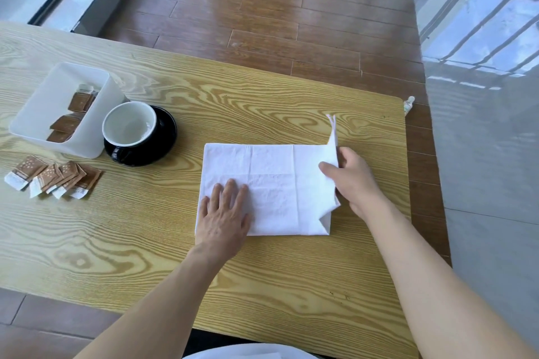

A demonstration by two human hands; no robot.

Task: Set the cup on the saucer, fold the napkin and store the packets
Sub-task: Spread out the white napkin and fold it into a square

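A pale wooden table [163, 242] with bold wavy grain is filling most of the frame, standing on a brown plank floor [262, 9]; glossy grey tiles [481, 154] are reflecting window bars along the right side, and a glazed door frame is showing at upper left.

At left centre, a white bin [96, 131] is holding a few brown packets, some upright. Touching its near right corner, a black cup [131, 131] with a white interior is sitting on a black saucer [166, 137], its handle turned toward the lower left. Below the bin, loose packets [55, 179] are lying fanned and overlapping on the table, their white ends toward the lower left. Nothing is standing between these and the cloth.

At centre, the white napkin [277, 183] is lying flat as a rectangle, its long axis running left to right across the frame. The left hand [224, 213], fingers straight and slightly spread, is pressing its lower left corner. The right hand [353, 181] is pinching the right edge between thumb and curled fingers, lifting that end so one corner is pointing up toward the top of the frame.
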